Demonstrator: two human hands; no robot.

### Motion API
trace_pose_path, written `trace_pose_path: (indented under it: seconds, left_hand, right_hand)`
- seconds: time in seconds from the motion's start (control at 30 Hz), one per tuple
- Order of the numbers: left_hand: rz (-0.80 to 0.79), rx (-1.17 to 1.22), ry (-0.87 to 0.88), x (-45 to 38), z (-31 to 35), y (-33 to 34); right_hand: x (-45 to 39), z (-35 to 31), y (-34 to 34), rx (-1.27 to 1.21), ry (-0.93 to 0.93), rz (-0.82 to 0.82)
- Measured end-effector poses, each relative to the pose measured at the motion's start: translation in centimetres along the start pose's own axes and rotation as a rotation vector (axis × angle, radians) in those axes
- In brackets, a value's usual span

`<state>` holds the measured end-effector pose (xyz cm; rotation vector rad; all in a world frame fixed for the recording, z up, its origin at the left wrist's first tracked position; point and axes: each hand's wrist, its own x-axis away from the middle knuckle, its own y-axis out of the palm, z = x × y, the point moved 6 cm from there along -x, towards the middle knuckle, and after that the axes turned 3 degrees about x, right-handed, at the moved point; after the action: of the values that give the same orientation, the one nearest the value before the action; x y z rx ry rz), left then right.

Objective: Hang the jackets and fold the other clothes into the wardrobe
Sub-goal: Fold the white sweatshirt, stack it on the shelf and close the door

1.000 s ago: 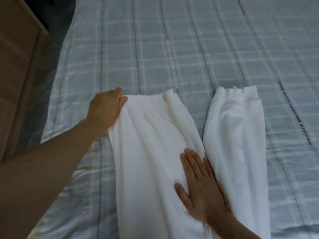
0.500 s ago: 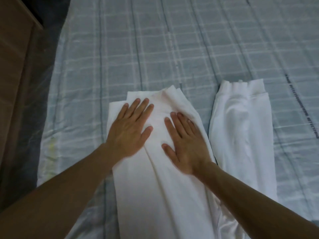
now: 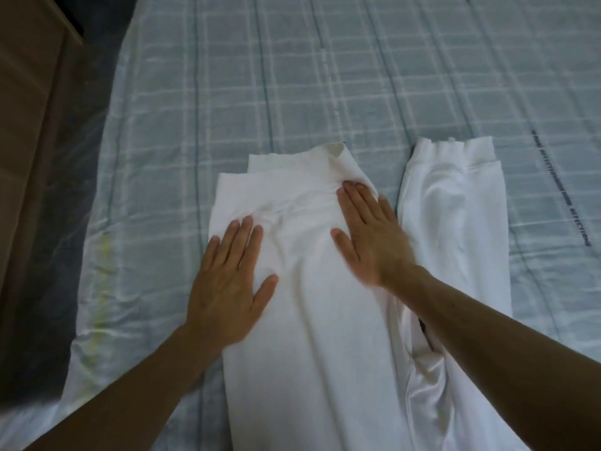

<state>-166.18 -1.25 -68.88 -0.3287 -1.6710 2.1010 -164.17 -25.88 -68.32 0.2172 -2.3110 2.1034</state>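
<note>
Change: my left hand (image 3: 229,284) slid back along the garment (image 3: 312,288); my right hand (image 3: 370,236) moved toward its far end.
Hands: both flat, fingers straight, pressing the garment on the bed (image 3: 292,76), gripping nothing.

The white garment (image 3: 312,288) was soft matt cloth, creased where it was pressed, with a slightly shiny fold at its lower right. The checked bedsheet (image 3: 292,76) was thin, wrinkled cotton-like cloth. The cabinet (image 3: 29,92) looked like smooth matt wood.
</note>
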Motion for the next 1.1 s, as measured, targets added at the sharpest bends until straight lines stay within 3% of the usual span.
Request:
trace_pose_path:
  seconds: [0.33, 0.47, 0.57, 0.77, 0.87, 0.97, 1.1]
  left_hand:
    - [-0.157, -0.041, -0.135, -1.1, 2.1, -1.0]
    - [-0.007, 0.130, -0.212, -3.1, 6.1, -4.1]
    - [0.069, 0.238, -0.113, -5.1, 11.3, -5.5]
    - [-0.023, 0.426, 0.037, -10.0, 21.3, -4.5]
    - [-0.049, 0.442, 0.001, -13.2, 23.7, -3.5]
    - [-0.142, 0.375, -0.063, -15.9, 24.5, -2.1]
    - [-0.231, 0.317, -0.094, -17.3, 24.4, -0.1]
  right_hand:
    - [1.1, -0.5, -1.0, -0.135, -0.001, -0.106]
    - [3.2, 0.6, -4.0, -0.292, -0.037, 0.067]
    - [4.8, 4.0, -6.2, -0.340, 0.069, 0.163]
    - [8.5, 15.2, -6.8, -0.346, 0.481, 0.262]
    - [9.3, 18.6, -5.9, -0.370, 0.633, 0.190]
    - [8.2, 19.4, -4.8, -0.370, 0.637, 0.052]
    - [5.6, 19.0, -4.7, -0.478, 0.629, -0.002]
